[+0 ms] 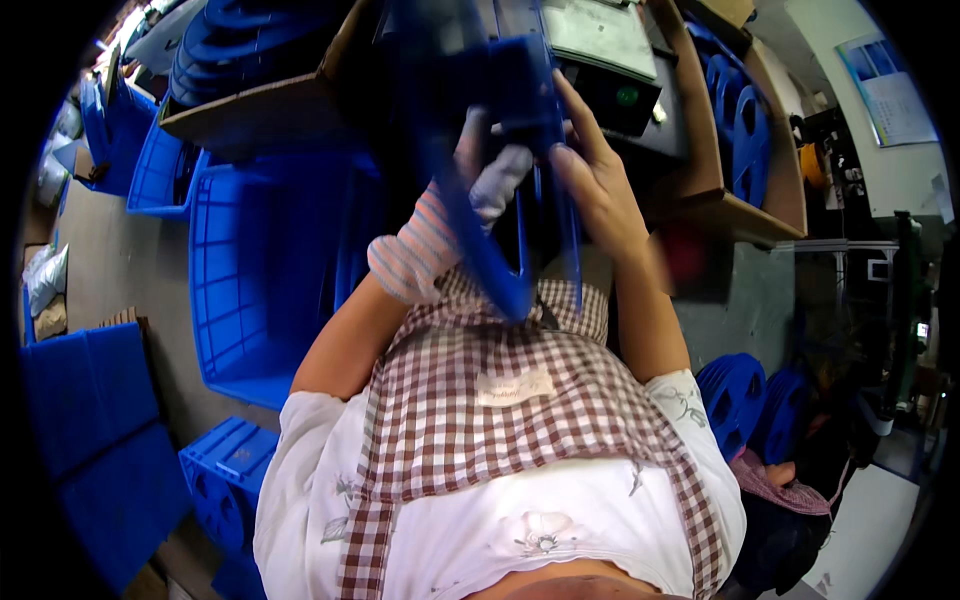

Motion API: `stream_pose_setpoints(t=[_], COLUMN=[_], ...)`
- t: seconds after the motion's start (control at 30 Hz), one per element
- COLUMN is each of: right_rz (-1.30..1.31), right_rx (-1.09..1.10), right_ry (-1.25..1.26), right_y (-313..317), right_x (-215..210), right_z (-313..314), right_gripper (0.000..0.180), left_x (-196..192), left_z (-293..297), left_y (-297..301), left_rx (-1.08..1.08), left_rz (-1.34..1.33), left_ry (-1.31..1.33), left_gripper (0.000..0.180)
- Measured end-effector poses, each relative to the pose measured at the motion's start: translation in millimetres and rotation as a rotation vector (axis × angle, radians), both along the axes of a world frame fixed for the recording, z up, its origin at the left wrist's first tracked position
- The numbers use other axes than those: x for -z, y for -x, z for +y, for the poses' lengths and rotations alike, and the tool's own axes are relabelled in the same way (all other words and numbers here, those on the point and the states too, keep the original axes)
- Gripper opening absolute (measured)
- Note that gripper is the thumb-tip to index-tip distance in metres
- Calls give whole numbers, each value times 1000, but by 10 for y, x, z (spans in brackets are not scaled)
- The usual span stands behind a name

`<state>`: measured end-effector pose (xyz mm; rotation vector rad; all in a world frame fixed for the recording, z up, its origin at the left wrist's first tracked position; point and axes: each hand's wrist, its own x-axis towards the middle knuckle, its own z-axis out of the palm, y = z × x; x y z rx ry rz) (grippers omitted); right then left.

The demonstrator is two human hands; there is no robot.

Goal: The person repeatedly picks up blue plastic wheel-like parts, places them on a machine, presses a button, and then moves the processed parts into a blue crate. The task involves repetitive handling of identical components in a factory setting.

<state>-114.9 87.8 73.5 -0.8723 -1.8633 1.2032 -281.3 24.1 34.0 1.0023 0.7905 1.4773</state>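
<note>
A blue plastic reel (507,292), smeared by motion, is held up in front of my apron with its rims seen nearly edge-on. My left hand (432,235), in a striped knitted glove with grey fingertips, grips it from the left, its fingers reaching in between the rims. On the other side, my bare right hand (600,195) has its thumb and fingers against the right rim. The upper part of the reel is too blurred to make out in detail.
A large blue crate (200,290) stands at my left, below a cardboard box (250,118) of blue discs. Another cardboard box (722,195) at the right holds blue parts. Blue reels (733,395) stand at the lower right. Blue boxes (95,400) occupy the far left.
</note>
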Motion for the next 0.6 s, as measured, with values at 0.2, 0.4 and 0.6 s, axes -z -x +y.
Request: stream_pose_setpoints(t=[0.2,0.4,0.6], right_rz=[-425,-820,-976], right_rx=[-13,67,110], right_ry=[-290,-420,-342], right_y=[-293,-117,414], right_x=[-472,-690,-954], right_z=[457,1984,2733], right_gripper=[75,76,79], left_x=[155,180,-189], left_z=[677,2132,2487], left_y=[371,1323,1352], left_rx=[-5,531,65], left_rz=[-39,-426,-28], left_ry=[-101,-299,-119], left_gripper=[35,33,30])
